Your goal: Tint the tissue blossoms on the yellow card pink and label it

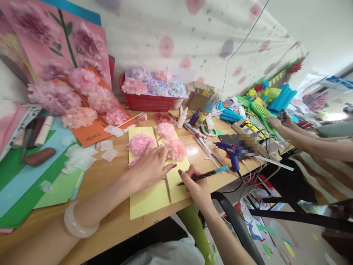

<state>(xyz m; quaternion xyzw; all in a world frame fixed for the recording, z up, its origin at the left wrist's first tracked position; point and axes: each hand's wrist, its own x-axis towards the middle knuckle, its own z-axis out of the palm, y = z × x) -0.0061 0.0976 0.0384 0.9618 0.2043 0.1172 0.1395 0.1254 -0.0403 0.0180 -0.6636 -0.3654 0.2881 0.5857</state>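
Observation:
A sheet of yellow paper (149, 206) lies on the wooden table, with a brown stem line drawn down it. Fluffy pink paper flowers (142, 142) sit on its upper half. My left hand (151, 165) rests over the paper among these flowers, thumb stretched out and fingers apart. A small greenish bit shows beside its fingers; I cannot make out what it is. In my right hand (198, 186) is a black marker pen (205, 175) with a teal end, its tip close to the paper right of the stem.
A red basket (150, 103) of paper flowers stands behind. A purple glue gun (231, 152) and cables lie to the right. Loose white paper squares (79, 158) and coloured sheets (55, 195) spread leftward. At far right are a co-worker's hands (278, 119).

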